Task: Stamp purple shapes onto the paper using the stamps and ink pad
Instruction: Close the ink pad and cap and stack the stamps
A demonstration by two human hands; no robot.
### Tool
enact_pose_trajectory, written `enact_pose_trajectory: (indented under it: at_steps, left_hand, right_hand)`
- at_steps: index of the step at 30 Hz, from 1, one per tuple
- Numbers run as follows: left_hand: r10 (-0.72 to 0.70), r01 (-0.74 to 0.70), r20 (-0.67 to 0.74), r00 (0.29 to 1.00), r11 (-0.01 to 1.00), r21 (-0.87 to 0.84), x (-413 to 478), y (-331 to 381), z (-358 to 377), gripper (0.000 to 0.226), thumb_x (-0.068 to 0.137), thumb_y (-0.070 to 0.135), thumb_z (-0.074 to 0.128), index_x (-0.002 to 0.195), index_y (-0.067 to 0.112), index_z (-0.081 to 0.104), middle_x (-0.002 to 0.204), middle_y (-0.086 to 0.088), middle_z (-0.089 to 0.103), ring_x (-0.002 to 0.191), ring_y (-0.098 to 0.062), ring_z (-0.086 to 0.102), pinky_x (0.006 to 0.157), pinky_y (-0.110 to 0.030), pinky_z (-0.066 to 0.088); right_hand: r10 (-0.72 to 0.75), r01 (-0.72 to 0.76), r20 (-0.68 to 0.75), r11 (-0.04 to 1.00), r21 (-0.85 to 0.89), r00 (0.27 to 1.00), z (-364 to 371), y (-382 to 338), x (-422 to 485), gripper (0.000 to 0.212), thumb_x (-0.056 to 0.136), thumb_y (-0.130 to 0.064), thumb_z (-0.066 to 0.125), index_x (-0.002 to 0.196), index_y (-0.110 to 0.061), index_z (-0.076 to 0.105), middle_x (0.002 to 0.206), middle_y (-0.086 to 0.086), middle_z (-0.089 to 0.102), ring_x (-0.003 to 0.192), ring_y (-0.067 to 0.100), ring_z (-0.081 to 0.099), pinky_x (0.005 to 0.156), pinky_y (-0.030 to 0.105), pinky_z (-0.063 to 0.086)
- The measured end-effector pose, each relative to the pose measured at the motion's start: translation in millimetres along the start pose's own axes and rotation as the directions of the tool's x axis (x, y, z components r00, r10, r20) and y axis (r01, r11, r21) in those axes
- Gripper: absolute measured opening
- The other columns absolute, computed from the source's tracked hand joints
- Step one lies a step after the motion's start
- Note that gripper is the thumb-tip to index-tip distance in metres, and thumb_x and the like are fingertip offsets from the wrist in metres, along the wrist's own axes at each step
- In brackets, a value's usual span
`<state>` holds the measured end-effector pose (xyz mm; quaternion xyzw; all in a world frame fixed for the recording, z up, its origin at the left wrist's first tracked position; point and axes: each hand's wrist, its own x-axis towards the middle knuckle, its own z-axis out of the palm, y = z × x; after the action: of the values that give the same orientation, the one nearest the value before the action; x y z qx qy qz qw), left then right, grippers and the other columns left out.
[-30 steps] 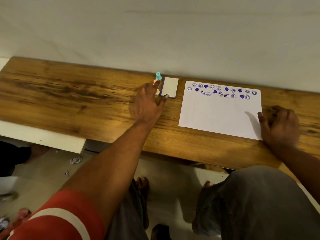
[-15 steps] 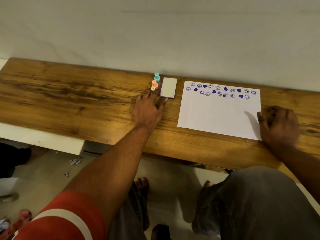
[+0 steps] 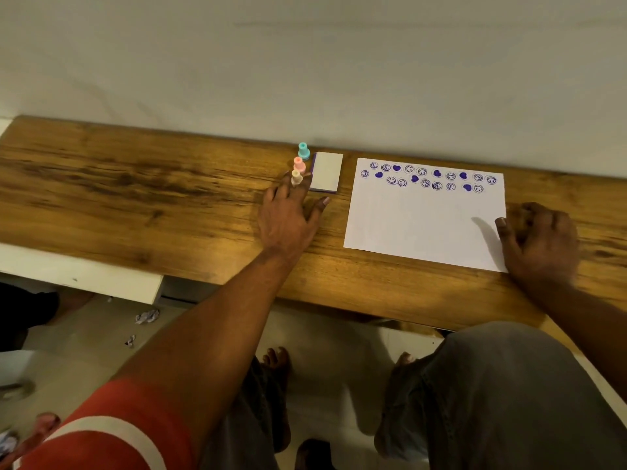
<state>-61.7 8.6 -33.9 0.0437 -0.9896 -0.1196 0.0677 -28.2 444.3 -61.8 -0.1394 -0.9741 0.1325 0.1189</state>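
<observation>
Your wooden table (image 3: 152,205) runs along a pale bare wall (image 3: 305,62); near its back edge 3 small stamps stand upright in a tight line running back toward the wall: the teal stamp (image 3: 303,150) furthest from you, the pink stamp (image 3: 298,164) in the middle, the cream stamp (image 3: 296,178) nearest you. Just to their right lies the ink pad (image 3: 326,172), a flat case showing a white top and a purple edge; its lid is down, so the ink inside is hidden. Your left hand (image 3: 288,215) reaches across the table with fingers stretched out and thumb spread to the side, gripping nothing; its fingertips (image 3: 284,188) sit at the foot of the cream stamp, and you cannot tell from here whether they touch it. The paper (image 3: 424,225) lies flat to the right of the ink pad, apart from it; purple smiley and heart prints (image 3: 437,174) fill a band along its far edge in 2 loose rows, the rest of the sheet being white. Your right hand (image 3: 539,239) rests on the table at the paper's right edge, fingers curled in and holding nothing, thumb tip on the sheet. Your red sleeve (image 3: 112,432) with a white stripe shows at the bottom left; crumpled scraps (image 3: 147,316) lie on the floor below the table.
</observation>
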Motion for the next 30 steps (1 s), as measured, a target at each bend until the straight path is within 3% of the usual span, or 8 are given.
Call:
enact_pose_trajectory:
  at_steps: [4,10,13,17,22,24,27,30]
  left_hand:
    - [0.221,-0.217,-0.079,0.972,0.974,0.061,-22.2,1.1,3.3,0.074,0.099,0.075,0.038,0.159,0.031,0.04,0.153,-0.011,0.048,0.134,-0.032,0.047,0.103,-0.049,0.041]
    - [0.291,-0.285,-0.085,0.953,0.956,0.077,-42.8,-5.2,10.1,0.075,0.098,0.075,0.036,0.157,0.029,0.041,0.142,-0.011,0.054,0.126,-0.029,0.05,0.096,-0.047,0.043]
    - [0.241,-0.238,-0.04,0.97,0.969,0.071,-39.0,-9.7,10.9,0.075,0.098,0.077,0.033,0.155,0.03,0.043,0.142,-0.01,0.053,0.125,-0.029,0.05,0.098,-0.047,0.045]
    - [0.066,-0.066,-0.072,0.995,0.998,0.008,-16.3,-16.6,5.2,0.074,0.098,0.078,0.035,0.155,0.032,0.045,0.144,-0.01,0.05,0.127,-0.027,0.049,0.098,-0.045,0.048]
    - [0.046,-0.047,-0.072,0.996,0.999,-0.007,-7.7,-11.6,5.6,0.07,0.099,0.075,0.037,0.154,0.032,0.048,0.136,-0.011,0.053,0.118,-0.024,0.052,0.09,-0.042,0.051]
    - [0.194,-0.198,-0.082,0.978,0.979,-0.051,-15.0,-3.8,8.0,0.066,0.1,0.072,0.044,0.152,0.032,0.051,0.131,-0.01,0.056,0.113,-0.023,0.052,0.086,-0.037,0.049]
    - [0.522,-0.523,-0.035,0.852,0.847,-0.101,-29.7,5.3,12.3,0.064,0.099,0.069,0.051,0.148,0.028,0.059,0.118,-0.005,0.062,0.103,-0.019,0.055,0.076,-0.033,0.047]
    - [0.633,-0.628,0.021,0.774,0.772,-0.094,-38.7,4.6,15.2,0.067,0.096,0.071,0.05,0.143,0.026,0.064,0.11,-0.001,0.066,0.097,-0.017,0.057,0.073,-0.026,0.033]
  right_hand:
    - [-0.021,0.023,0.075,0.999,-0.032,0.997,-4.3,-0.2,1.6,0.08,0.089,-0.083,0.037,0.148,-0.029,0.04,0.131,0.025,0.05,0.118,0.048,0.049,0.094,0.058,0.046]
    - [-0.101,0.118,0.186,0.989,-0.084,0.977,-16.6,-1.4,31.8,0.083,0.09,-0.086,0.029,0.154,-0.032,0.033,0.123,0.027,0.057,0.107,0.05,0.057,0.084,0.054,0.052]
    - [-0.133,0.148,0.139,0.983,-0.106,0.981,-11.1,2.4,26.4,0.082,0.092,-0.084,0.03,0.153,-0.029,0.036,0.121,0.023,0.058,0.106,0.047,0.058,0.078,0.05,0.053]
    - [-0.088,0.089,0.069,0.996,-0.008,0.994,-5.1,7.4,22.5,0.082,0.092,-0.083,0.034,0.151,-0.027,0.034,0.112,0.016,0.064,0.108,0.043,0.06,0.077,0.049,0.054]
    - [-0.128,0.136,0.093,0.988,-0.077,0.987,-8.2,3.9,23.9,0.084,0.091,-0.084,0.032,0.155,-0.03,0.032,0.115,0.022,0.058,0.102,0.045,0.059,0.074,0.047,0.052]
    - [-0.148,0.166,0.133,0.978,-0.129,0.98,-10.5,2.3,24.7,0.085,0.091,-0.083,0.03,0.156,-0.03,0.032,0.116,0.024,0.055,0.102,0.046,0.057,0.075,0.047,0.052]
    - [-0.169,0.196,0.16,0.967,-0.166,0.972,-13.8,-0.1,27.3,0.084,0.091,-0.084,0.026,0.156,-0.03,0.035,0.112,0.022,0.054,0.1,0.044,0.057,0.073,0.045,0.052]
    - [-0.179,0.206,0.154,0.961,-0.182,0.972,-14.7,-2.0,26.6,0.08,0.093,-0.082,0.024,0.153,-0.031,0.04,0.107,0.02,0.054,0.097,0.043,0.058,0.069,0.04,0.049]
